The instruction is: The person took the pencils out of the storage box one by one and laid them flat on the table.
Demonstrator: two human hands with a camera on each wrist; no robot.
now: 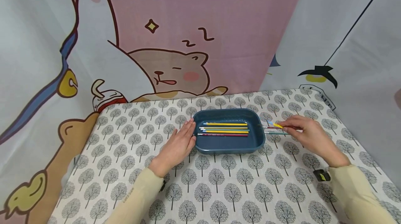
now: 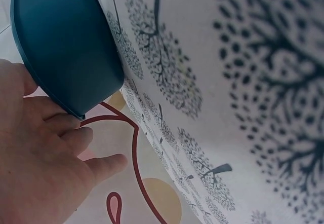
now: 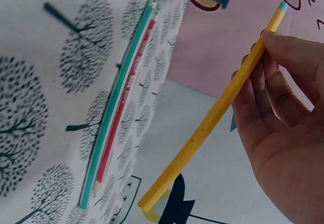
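My right hand (image 1: 305,135) pinches a yellow pencil (image 3: 202,127) with a light blue end between thumb and fingers, just right of a dark blue tray (image 1: 230,148). Below that pencil, a green pencil (image 3: 116,105) and a red pencil (image 3: 126,100) lie side by side on the cloth. My left hand (image 1: 177,144) rests its extended fingers against the tray's left rim; the left wrist view shows the fingertips touching the rim (image 2: 50,95). Inside the tray lie several pencils in a row, among them a yellow pencil (image 1: 227,124) and a dark red pencil (image 1: 225,134).
A white cloth (image 1: 216,178) printed with grey trees covers the table. Behind it hangs a pink and white curtain (image 1: 238,32) with cartoon animals, close to the table's back edge. Fabric also rises at the left and right sides.
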